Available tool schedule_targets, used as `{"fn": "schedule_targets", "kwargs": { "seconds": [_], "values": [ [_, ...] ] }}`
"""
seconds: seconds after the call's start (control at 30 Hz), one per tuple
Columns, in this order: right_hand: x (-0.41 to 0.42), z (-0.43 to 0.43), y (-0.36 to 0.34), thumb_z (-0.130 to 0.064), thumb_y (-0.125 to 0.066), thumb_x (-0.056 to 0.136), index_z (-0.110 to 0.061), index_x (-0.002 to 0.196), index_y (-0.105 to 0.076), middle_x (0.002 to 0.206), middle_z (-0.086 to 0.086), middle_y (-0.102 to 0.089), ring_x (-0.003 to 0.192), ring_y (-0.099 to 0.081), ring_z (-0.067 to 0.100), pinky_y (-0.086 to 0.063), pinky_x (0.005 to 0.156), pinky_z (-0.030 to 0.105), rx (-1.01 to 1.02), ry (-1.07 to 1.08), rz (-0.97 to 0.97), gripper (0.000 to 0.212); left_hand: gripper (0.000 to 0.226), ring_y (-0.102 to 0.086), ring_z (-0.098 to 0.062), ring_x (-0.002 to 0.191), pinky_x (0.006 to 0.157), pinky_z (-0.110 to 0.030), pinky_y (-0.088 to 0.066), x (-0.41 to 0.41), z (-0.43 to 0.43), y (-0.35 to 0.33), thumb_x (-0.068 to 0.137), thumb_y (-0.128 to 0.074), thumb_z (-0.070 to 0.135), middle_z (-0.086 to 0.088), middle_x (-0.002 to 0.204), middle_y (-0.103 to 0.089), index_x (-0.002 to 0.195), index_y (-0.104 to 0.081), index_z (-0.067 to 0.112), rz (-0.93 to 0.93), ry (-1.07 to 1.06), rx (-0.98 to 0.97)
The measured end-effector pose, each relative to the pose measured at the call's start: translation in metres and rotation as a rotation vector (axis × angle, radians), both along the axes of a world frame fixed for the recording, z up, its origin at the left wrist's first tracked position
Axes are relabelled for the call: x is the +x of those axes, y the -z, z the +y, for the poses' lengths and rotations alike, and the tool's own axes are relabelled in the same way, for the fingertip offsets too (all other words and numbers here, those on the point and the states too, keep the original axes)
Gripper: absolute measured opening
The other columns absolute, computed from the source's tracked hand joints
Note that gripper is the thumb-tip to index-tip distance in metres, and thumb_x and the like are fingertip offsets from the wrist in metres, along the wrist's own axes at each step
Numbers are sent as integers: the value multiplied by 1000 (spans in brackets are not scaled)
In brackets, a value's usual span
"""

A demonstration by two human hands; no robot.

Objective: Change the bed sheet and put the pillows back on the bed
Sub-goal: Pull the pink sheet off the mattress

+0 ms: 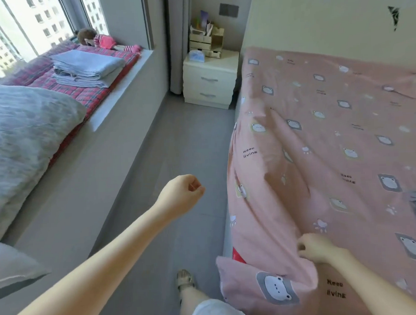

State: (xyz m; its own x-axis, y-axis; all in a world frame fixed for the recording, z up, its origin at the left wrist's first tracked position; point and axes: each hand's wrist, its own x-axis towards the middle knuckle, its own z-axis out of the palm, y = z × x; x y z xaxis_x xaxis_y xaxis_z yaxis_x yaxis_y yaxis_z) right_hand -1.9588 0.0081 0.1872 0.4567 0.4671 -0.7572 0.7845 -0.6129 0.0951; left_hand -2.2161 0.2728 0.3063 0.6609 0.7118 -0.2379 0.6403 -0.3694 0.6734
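A pink bed sheet [319, 134] printed with grey frog patches covers the bed on the right and hangs over its left side. My right hand [315, 248] grips a bunched fold of this sheet at the bed's near left edge. My left hand [184, 193] hangs over the grey floor beside the bed, fingers curled, holding nothing. A grey pillow [24, 135] lies on the window seat at the left, and the corner of a second one [10, 265] shows below it. Folded light-blue sheets [86, 67] are stacked further back on the seat.
A red plaid mat [98, 95] covers the window seat, with a doll [99, 39] at its far end. A cream nightstand [210, 79] carrying a wooden organiser stands by the headboard. A narrow grey floor aisle [178, 139] runs between seat and bed. My sandalled foot [185, 279] is on it.
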Motion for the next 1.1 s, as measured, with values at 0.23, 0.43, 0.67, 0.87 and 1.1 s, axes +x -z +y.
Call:
{"fn": "schedule_targets", "kwargs": {
  "seconds": [0.23, 0.43, 0.67, 0.87, 1.1],
  "values": [
    [45, 135, -7, -21, -52, 81, -23, 82, -67, 91, -9, -66, 90, -61, 15, -49, 78, 29, 239, 92, 24, 15, 14, -54, -18, 82, 68, -24, -38, 78, 97, -1, 91, -56, 25, 3, 84, -59, 87, -61, 14, -1, 123, 39],
    [125, 276, -33, -21, -52, 86, -21, 76, -65, 94, -1, -69, 90, -61, 22, -42, 71, 28, 404, 125, 15, 16, 16, -55, -18, 79, 65, -24, -36, 174, 221, -25, 91, -56, 26, 6, 76, -57, 78, -56, 17, 31, 157, 100],
    [227, 405, -69, -12, -42, 82, -14, 64, -46, 72, 5, -51, 69, -38, 21, -29, 56, 30, 673, 179, -48, 19, 16, -56, -20, 74, 68, -28, -46, 298, 352, -33, 90, -57, 23, 3, 71, -58, 76, -57, 14, -14, 84, 31],
    [334, 512, -74, -15, -46, 88, -15, 69, -59, 69, -1, -59, 69, -49, 22, -32, 55, 28, 765, 298, -21, 23, 19, -52, -20, 69, 76, -33, -49, 435, 455, -12, 89, -56, 21, 1, 69, -57, 70, -54, 18, -28, 96, -49],
    [483, 629, -62, -17, -46, 87, -8, 87, -66, 91, 8, -68, 87, -61, 30, -41, 63, 28, 768, 427, -65, 22, 15, -54, -22, 66, 76, -36, -52, 615, 582, 13, 89, -55, 20, -3, 67, -59, 79, -60, 10, -32, 136, -126]
  ]
}}
